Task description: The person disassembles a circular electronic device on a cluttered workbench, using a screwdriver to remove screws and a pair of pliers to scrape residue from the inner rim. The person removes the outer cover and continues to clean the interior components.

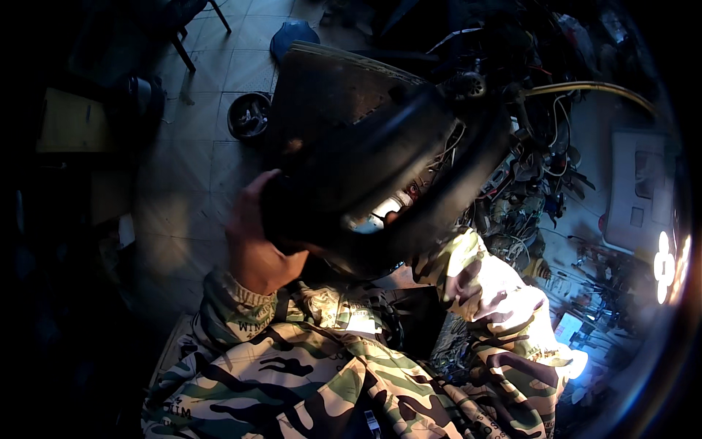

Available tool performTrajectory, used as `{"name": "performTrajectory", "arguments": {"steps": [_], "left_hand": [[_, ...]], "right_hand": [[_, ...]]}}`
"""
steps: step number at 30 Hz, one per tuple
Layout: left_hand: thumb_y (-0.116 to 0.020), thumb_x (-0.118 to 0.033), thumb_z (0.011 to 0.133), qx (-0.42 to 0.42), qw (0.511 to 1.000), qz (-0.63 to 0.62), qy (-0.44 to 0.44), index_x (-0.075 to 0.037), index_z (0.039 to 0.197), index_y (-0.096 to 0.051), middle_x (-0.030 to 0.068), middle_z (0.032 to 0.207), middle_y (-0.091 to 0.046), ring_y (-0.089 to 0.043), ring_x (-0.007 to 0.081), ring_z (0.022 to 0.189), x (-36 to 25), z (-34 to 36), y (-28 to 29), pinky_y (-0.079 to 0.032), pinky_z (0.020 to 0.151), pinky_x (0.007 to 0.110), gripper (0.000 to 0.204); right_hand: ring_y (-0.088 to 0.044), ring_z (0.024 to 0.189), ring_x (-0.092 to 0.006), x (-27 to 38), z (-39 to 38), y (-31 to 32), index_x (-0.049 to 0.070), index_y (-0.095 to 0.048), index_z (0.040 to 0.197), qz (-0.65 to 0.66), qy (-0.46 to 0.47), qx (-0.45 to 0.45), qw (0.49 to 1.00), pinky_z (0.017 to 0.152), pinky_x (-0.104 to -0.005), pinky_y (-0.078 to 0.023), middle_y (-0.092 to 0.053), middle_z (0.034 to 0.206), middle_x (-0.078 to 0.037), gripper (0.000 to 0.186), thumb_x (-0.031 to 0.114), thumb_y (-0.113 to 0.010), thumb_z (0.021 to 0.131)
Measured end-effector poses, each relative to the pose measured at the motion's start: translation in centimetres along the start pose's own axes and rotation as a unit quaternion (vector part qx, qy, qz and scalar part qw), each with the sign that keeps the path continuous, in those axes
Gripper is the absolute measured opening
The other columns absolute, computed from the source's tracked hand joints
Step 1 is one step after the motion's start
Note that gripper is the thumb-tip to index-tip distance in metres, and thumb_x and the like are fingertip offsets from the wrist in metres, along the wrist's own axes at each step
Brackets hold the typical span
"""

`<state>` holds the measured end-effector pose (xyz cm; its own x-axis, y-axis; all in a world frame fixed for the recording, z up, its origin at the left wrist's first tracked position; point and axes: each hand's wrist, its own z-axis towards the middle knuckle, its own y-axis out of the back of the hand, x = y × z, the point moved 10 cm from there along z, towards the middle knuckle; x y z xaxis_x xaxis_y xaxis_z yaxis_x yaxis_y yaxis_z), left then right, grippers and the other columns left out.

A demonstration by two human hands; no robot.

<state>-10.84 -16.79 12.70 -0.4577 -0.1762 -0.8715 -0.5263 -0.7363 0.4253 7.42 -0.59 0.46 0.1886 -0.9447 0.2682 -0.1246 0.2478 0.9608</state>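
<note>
A large black curved shell (365, 157) with a long gap through it fills the middle of the view, close up and partly blurred. Its exact kind I cannot make out. My left hand (256, 234) grips its left edge, the fingers wrapped behind it. On the right, my camouflage sleeve (486, 285) runs up to the shell's lower right side. The shell hides nearly all of my right hand; a small skin-coloured patch (392, 217) shows through the gap, perhaps a fingertip.
Beyond the shell stands a dark worn board or tabletop (314, 84). A round dark bowl (249, 117) with things in it and a blue stool-like seat (294, 38) are on the tiled floor. Tangled cables and tools (519, 190) crowd the right, near a bright lamp (664, 267).
</note>
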Motion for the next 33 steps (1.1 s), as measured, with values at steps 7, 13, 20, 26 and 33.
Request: {"name": "performTrajectory", "arguments": {"steps": [7, 13, 20, 26, 33], "left_hand": [[-0.083, -0.028, 0.072, 0.01, 1.0, 0.001, 0.011, 0.001, 0.131, -0.048, 0.0235, 0.114, -0.059, -0.063, 0.0416, 0.102, 0.0, -0.2, -0.3, -0.052, 0.085, 0.044, 0.074], [-0.087, -0.028, 0.068, -0.019, 1.0, 0.0, 0.023, -0.001, 0.131, -0.048, 0.023, 0.11, -0.061, -0.064, 0.0416, 0.098, 0.9, -0.2, -0.3, -0.053, 0.083, 0.044, 0.079], [-0.087, -0.022, 0.065, -0.013, 0.999, -0.023, 0.028, -0.005, 0.132, -0.049, 0.0221, 0.108, -0.062, -0.066, 0.0388, 0.097, 1.1, 0.3, -0.5, -0.054, 0.081, 0.042, 0.078], [-0.075, -0.018, 0.079, -0.017, 1.0, 0.01, 0.017, -0.003, 0.132, -0.049, 0.0212, 0.11, -0.066, -0.068, 0.0292, 0.103, 0.6, 0.3, -0.3, -0.053, 0.086, 0.035, 0.061], [-0.073, -0.025, 0.082, -0.009, 1.0, 0.015, 0.01, -0.002, 0.131, -0.049, 0.0214, 0.11, -0.066, -0.068, 0.0318, 0.103, 0.6, 0.8, -0.7, -0.053, 0.086, 0.036, 0.059]], "right_hand": [[-0.06, 0.053, -0.0278, 2.0, -0.7, 3.4, 0.007, -0.063, 0.071, -0.053, -0.064, 0.04, 0.996, 0.047, -0.0367, -0.047, -0.06, 0.063, -0.011, 0.016, 0.02, -0.064, 0.08], [-0.061, 0.054, -0.0299, 1.9, 0.6, 4.5, 0.007, -0.063, 0.069, -0.065, -0.045, -0.011, 0.997, 0.048, -0.0376, -0.049, -0.061, 0.063, -0.014, 0.015, 0.02, -0.064, 0.077], [-0.07, 0.074, -0.0355, -4.9, -5.0, 1.1, -0.001, -0.068, 0.08, 0.172, -0.464, -0.009, 0.869, 0.069, -0.0411, -0.055, -0.068, 0.071, -0.019, 0.028, 0.025, -0.073, 0.072], [-0.06, 0.068, -0.0265, 2.1, -0.2, 5.7, 0.008, -0.062, 0.079, -0.168, -0.04, -0.063, 0.983, 0.061, -0.0398, -0.049, -0.06, 0.075, -0.01, 0.016, 0.022, -0.066, 0.071], [-0.058, 0.056, -0.028, -2.0, -2.9, 2.3, 0.006, -0.055, 0.066, 0.099, -0.254, -0.016, 0.962, 0.051, -0.0422, -0.046, -0.053, 0.06, -0.009, 0.02, 0.017, -0.062, 0.081]]}}
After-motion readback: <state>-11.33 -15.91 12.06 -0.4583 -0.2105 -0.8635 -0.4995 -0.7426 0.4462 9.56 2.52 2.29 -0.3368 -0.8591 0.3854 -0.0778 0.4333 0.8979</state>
